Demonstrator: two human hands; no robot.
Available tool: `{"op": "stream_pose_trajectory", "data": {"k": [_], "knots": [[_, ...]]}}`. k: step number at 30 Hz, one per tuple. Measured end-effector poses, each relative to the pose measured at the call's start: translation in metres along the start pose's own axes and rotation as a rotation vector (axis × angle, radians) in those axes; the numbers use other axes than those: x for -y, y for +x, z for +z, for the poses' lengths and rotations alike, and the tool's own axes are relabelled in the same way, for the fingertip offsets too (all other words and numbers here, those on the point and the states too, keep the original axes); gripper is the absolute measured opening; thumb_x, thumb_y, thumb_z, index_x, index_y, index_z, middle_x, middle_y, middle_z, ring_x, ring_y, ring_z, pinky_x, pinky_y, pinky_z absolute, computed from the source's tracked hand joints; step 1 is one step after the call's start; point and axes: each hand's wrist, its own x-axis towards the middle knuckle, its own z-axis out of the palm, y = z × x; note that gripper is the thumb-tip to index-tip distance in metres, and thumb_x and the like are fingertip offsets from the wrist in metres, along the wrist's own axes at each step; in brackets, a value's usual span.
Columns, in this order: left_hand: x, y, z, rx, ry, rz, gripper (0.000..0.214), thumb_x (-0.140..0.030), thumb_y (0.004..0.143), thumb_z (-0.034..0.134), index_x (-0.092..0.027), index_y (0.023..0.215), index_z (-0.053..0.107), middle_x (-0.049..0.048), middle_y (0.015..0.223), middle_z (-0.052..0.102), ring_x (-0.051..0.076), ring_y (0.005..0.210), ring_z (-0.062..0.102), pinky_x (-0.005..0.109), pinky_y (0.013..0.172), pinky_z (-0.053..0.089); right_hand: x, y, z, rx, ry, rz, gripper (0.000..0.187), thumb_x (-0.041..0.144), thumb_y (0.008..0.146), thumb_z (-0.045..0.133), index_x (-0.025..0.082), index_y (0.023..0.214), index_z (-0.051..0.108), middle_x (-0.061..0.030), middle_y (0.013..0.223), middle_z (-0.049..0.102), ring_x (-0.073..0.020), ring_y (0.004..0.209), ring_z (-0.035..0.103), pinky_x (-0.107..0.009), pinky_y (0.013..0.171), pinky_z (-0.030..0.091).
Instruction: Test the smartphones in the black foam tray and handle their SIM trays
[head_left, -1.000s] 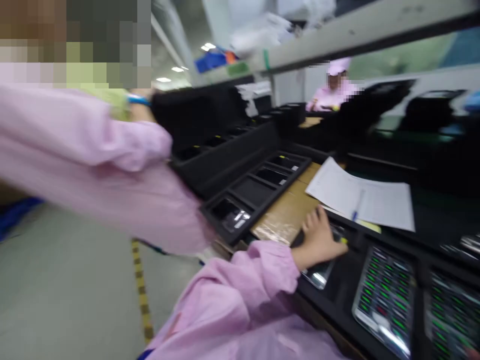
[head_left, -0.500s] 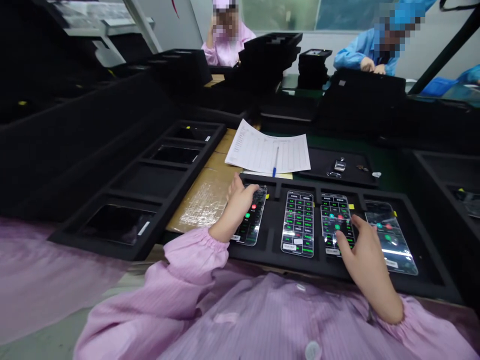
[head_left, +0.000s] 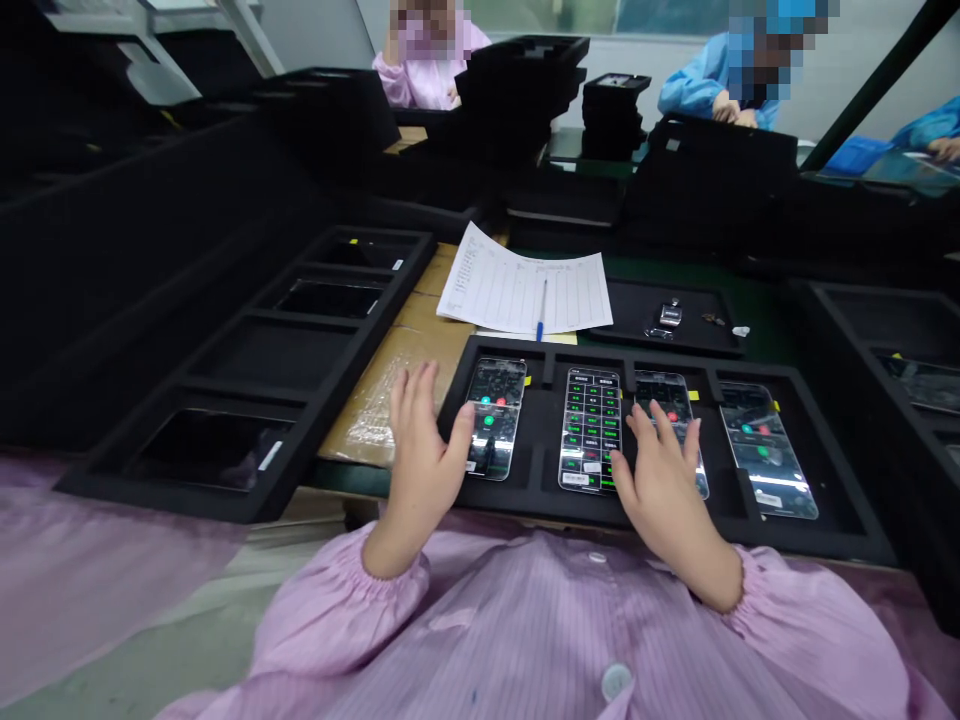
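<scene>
A black foam tray (head_left: 536, 425) in front of me holds several lit phone screens in its slots. My left hand (head_left: 424, 450) has its fingers spread at the tray's left edge, its thumb by the leftmost phone screen (head_left: 501, 430), which shows red and teal round icons. My right hand (head_left: 667, 480) is open over the third phone screen (head_left: 664, 388), covering much of it. Its thumb is near the lower right of the second phone screen (head_left: 589, 420), which displays a grid of green labels. The rightmost phone screen (head_left: 766, 455) lies uncovered, with coloured icons.
Beyond the tray lie a printed form (head_left: 517, 285), a blue pen (head_left: 541, 315) and a shallow black tray (head_left: 637, 325) with small metal items. Another foam tray (head_left: 240, 365) with dark screens stands left. Black cases and two people (head_left: 431, 60) (head_left: 712, 80) are behind.
My left hand has drawn back left off the leftmost phone screen. My right hand has shifted left, from between the third and rightmost screens to over the third. The third screen's grid has gone.
</scene>
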Motion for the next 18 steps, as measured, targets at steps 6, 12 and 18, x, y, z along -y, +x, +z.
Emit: {"op": "stream_pose_trajectory", "data": {"k": [6, 12, 18], "knots": [[0.025, -0.006, 0.004, -0.074, -0.108, -0.181, 0.055, -0.043, 0.095, 0.053, -0.022, 0.145, 0.046, 0.0141, 0.155, 0.046, 0.031, 0.149, 0.034, 0.056, 0.125, 0.026, 0.018, 0.005, 0.007, 0.005, 0.053, -0.029, 0.05, 0.031, 0.101, 0.034, 0.004, 0.143, 0.038, -0.0242, 0.136, 0.056, -0.0361, 0.135, 0.047, -0.071, 0.119, 0.013], [0.032, -0.005, 0.011, -0.007, -0.337, -0.338, 0.057, -0.045, 0.092, 0.055, -0.02, 0.143, 0.048, 0.0156, 0.152, 0.048, 0.03, 0.143, 0.044, 0.054, 0.123, 0.032, 0.022, 0.002, 0.003, 0.05, 0.151, -0.035, 0.056, 0.033, 0.099, 0.04, 0.007, 0.148, 0.032, -0.023, 0.134, 0.056, -0.0352, 0.132, 0.05, -0.069, 0.119, 0.018], [0.025, -0.007, 0.008, -0.007, -0.245, -0.247, 0.057, -0.046, 0.093, 0.056, -0.022, 0.144, 0.047, 0.0151, 0.153, 0.047, 0.03, 0.145, 0.041, 0.054, 0.123, 0.03, 0.019, 0.0, 0.002, 0.055, 0.172, -0.059, 0.06, 0.034, 0.097, 0.043, 0.007, 0.149, 0.029, -0.0223, 0.134, 0.055, -0.035, 0.132, 0.049, -0.069, 0.12, 0.019]]}}
